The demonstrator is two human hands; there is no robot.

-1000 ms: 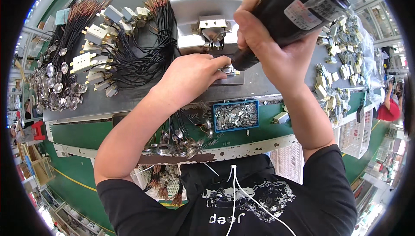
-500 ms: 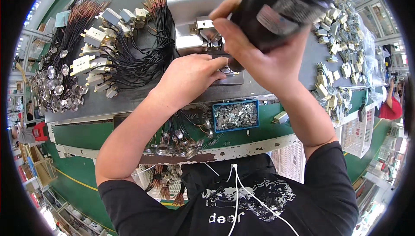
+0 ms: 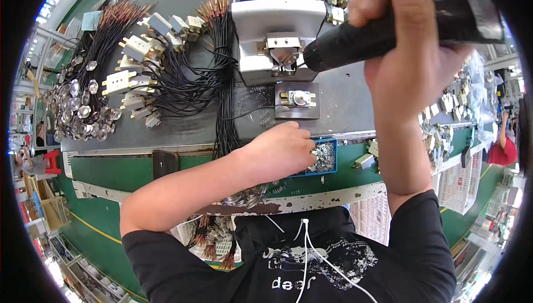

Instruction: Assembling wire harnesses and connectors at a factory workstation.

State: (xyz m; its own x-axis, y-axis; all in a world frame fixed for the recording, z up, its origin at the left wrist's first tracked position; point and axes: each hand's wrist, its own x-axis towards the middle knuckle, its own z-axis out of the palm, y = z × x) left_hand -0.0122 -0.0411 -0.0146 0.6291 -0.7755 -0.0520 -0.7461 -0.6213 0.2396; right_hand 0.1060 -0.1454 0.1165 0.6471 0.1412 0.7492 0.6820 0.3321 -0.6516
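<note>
My right hand (image 3: 408,61) is wrapped round a black power screwdriver (image 3: 350,45). The screwdriver lies tilted, its nose at the front of a silver screw feeder machine (image 3: 277,17), by the metal outlet. My left hand (image 3: 286,150) is over the left side of a blue tray (image 3: 336,161) of small metal pieces, fingers curled; the fingertips are hidden. In front of the machine, a small pale part with a round metal centre (image 3: 300,99) sits on a flat metal block (image 3: 282,115). A thin black wire runs from it to the left.
Left of the machine lie bundled black wires (image 3: 225,97) with copper ends, white connector-like blocks (image 3: 119,82) and round metal caps (image 3: 83,111). Loose springs lie near the block. More white blocks (image 3: 363,161) are at the right. White crates (image 3: 461,181) stand beyond the bench's right end.
My left hand has moved from the part on the block down to the blue tray. My right hand has lifted the screwdriver off that part and swung its nose up to the machine.
</note>
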